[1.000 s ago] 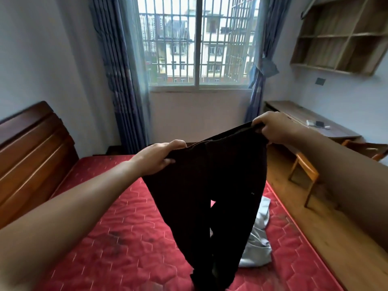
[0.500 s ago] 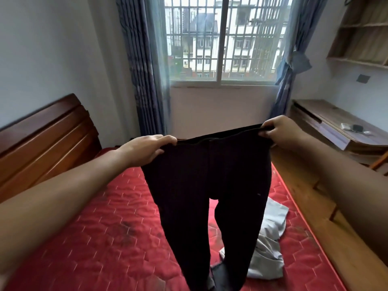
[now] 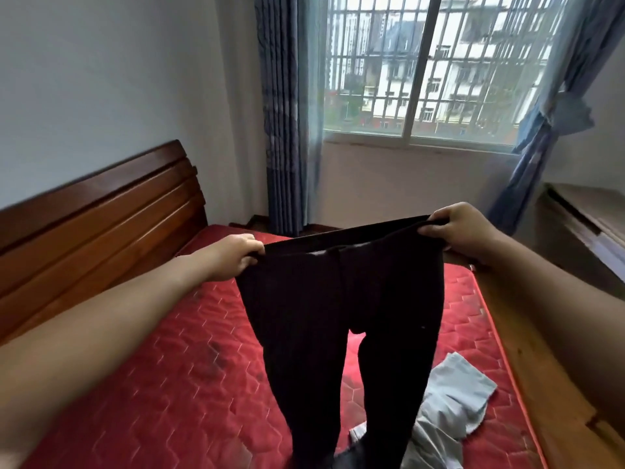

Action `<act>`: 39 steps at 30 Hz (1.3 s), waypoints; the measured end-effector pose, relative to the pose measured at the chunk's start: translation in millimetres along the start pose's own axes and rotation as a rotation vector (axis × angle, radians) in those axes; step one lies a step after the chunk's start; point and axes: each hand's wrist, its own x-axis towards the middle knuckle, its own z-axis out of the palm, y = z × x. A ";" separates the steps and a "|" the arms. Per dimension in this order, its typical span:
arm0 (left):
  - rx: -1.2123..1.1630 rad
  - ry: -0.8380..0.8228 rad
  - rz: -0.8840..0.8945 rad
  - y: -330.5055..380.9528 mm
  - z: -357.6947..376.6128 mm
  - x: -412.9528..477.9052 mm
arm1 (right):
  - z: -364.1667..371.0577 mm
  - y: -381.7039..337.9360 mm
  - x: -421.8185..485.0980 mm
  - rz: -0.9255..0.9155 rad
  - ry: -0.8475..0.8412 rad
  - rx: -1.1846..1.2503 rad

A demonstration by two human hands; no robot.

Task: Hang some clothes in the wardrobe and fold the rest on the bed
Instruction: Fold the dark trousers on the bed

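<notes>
Below you spreads the red quilted mattress [image 3: 162, 394] of the bed, with its wooden headboard [image 3: 101, 214] on your left. Over the mattress you hold up a pair of black trousers [image 3: 338, 299]. The waistband is stretched between your hands and both legs hang down below your grip; whether their ends touch the mattress cannot be told. A pale grey garment [image 3: 456, 390] lies crumpled on the mattress, partly behind the right leg. Your left hand [image 3: 236, 253] has its fingers curled round the left end of the waistband. Your right hand [image 3: 461, 228] grips the right end, a little higher.
</notes>
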 end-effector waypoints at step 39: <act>-1.101 0.108 0.050 -26.0 -184.0 41.0 | 114.7 -275.5 54.1 -0.029 0.149 0.593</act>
